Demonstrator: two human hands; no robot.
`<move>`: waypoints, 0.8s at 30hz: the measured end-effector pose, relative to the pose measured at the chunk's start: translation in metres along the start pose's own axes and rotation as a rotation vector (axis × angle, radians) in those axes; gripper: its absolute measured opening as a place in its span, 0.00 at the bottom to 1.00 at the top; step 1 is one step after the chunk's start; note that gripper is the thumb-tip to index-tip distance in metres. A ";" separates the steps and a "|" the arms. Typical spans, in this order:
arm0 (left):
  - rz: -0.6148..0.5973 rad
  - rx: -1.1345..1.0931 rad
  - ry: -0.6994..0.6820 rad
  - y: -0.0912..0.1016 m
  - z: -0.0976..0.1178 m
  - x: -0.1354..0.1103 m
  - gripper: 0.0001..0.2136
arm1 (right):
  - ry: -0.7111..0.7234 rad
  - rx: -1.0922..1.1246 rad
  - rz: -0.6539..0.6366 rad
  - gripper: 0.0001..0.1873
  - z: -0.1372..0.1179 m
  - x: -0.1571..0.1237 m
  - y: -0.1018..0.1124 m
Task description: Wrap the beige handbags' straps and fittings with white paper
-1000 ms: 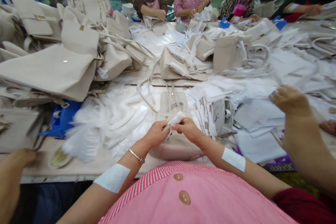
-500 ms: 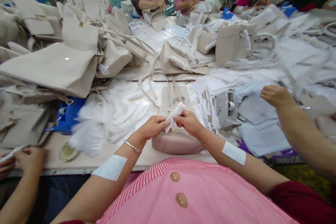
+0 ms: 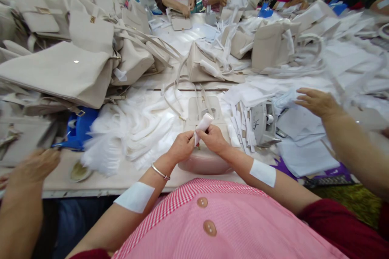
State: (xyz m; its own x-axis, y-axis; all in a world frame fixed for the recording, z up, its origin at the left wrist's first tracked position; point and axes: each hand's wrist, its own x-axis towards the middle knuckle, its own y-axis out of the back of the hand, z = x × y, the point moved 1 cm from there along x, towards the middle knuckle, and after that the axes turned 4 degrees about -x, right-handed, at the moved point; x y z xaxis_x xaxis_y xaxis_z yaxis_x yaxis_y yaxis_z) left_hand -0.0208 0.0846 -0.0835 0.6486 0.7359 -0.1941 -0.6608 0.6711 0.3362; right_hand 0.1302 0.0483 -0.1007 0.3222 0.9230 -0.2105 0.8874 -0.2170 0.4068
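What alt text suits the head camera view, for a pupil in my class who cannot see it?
A person in a pink apron holds a white strip between left hand and right hand, over a pale bag on a crowded table. More bags are heaped to the left, white sheets lie to the right, and other people's hands show on both sides.

One dark, hand-drawn mark (image 3: 255,123) stood on the side of the grey tape holder (image 3: 263,129). It looked a bit like the letter F, but was too small to read for sure.
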 end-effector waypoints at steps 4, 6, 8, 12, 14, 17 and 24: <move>-0.095 -0.124 -0.034 0.007 0.007 -0.009 0.13 | 0.012 -0.056 0.062 0.15 -0.001 -0.002 -0.005; -0.111 -0.081 -0.038 0.008 0.011 -0.013 0.13 | 0.023 -0.057 0.057 0.16 -0.001 -0.002 -0.006; -0.041 0.091 -0.039 0.004 0.012 -0.015 0.14 | 0.017 -0.086 0.087 0.16 -0.001 -0.002 -0.005; 0.114 0.313 -0.023 -0.005 0.010 -0.013 0.14 | -0.008 -0.106 0.118 0.16 0.002 -0.002 -0.004; 0.075 0.214 0.000 -0.005 0.008 -0.010 0.15 | -0.018 -0.061 0.097 0.16 0.004 -0.003 -0.002; -0.032 0.020 0.027 -0.001 0.007 -0.006 0.17 | -0.003 0.031 0.082 0.15 0.006 -0.002 0.001; -0.026 -0.053 0.162 0.002 0.008 0.002 0.22 | 0.070 0.120 0.069 0.13 0.009 0.000 0.008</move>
State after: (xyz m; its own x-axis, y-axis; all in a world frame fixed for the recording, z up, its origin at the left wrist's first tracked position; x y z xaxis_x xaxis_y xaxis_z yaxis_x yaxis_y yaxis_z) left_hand -0.0178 0.0866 -0.0759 0.5997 0.7200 -0.3493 -0.6663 0.6910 0.2804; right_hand 0.1399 0.0437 -0.1058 0.3633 0.9237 -0.1212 0.8984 -0.3129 0.3083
